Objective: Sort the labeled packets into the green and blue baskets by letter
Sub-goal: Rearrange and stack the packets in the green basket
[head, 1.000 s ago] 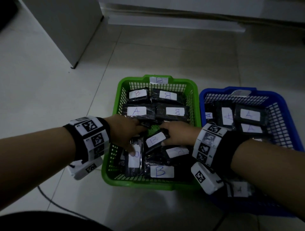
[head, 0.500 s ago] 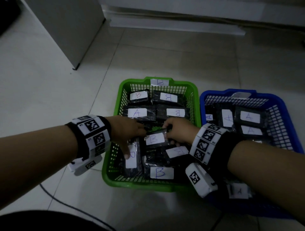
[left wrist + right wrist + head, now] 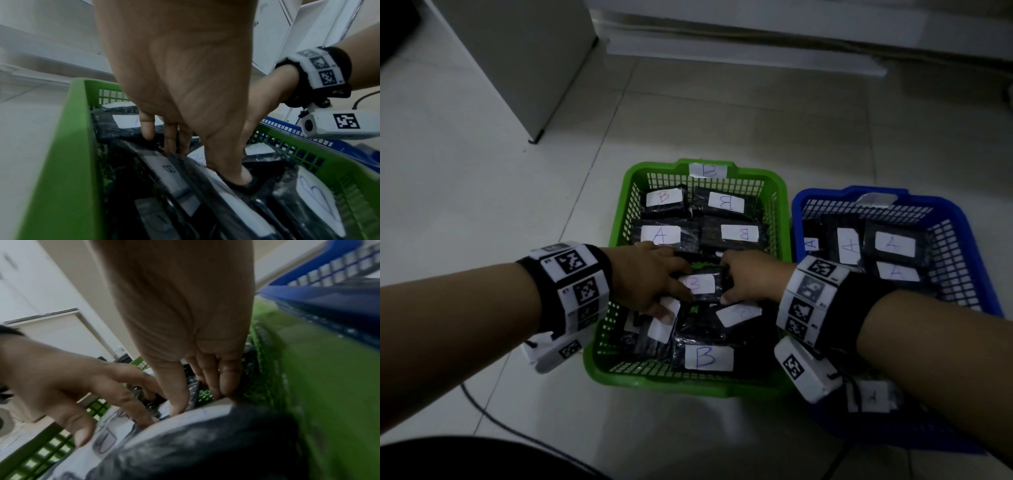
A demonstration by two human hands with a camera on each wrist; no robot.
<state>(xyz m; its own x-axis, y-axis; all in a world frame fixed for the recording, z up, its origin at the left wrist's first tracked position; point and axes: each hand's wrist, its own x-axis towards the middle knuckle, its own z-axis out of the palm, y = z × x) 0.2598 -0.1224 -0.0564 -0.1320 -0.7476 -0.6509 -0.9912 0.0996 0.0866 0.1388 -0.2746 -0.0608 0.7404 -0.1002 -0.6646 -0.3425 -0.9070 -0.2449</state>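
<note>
Your left hand [image 3: 643, 277] and right hand [image 3: 751, 279] are both gripping one B packet [image 3: 700, 283], fingers curled on its opposite ends. You are holding it above the middle of the green basket [image 3: 619, 368], over other packets; the blue basket [image 3: 969, 246] is standing just beside it.

Green basket [image 3: 619, 219], tagged B: black packets, mostly B, one A packet [image 3: 661, 234]. Blue basket [image 3: 962, 219]: A packets.
</note>
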